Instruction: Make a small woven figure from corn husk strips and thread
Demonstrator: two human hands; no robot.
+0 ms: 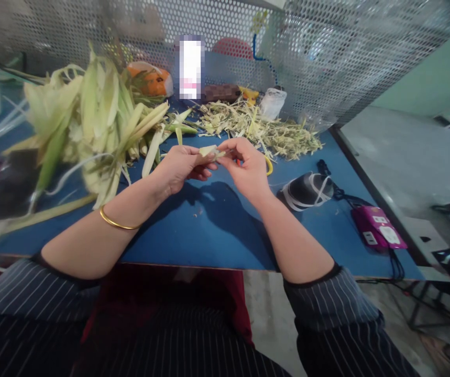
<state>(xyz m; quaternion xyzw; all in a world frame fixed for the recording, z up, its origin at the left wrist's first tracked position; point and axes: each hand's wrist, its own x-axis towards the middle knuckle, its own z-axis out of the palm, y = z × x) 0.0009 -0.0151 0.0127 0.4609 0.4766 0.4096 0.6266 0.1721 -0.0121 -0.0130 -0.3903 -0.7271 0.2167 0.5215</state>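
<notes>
Above the blue table, my left hand (181,166) pinches a small pale piece of corn husk (208,151) between thumb and fingers. My right hand (245,166) meets it from the other side, its thumb and fingertips closed on the piece's right end. Fine detail of the piece is blurred. A big heap of pale green corn husks (101,104) lies to the left of my left hand. Beyond my right hand spreads a pile of husk trimmings (291,137). Close to my right wrist shows a yellow loop (269,165), partly hidden by the hand.
A dark spool wrapped in white cord (307,190) lies right of my right forearm. Farther right sits a purple power strip (377,228) with black cables. An orange package (152,79) and a crumpled clear plastic cup (273,103) stand before the perforated metal screen (225,23).
</notes>
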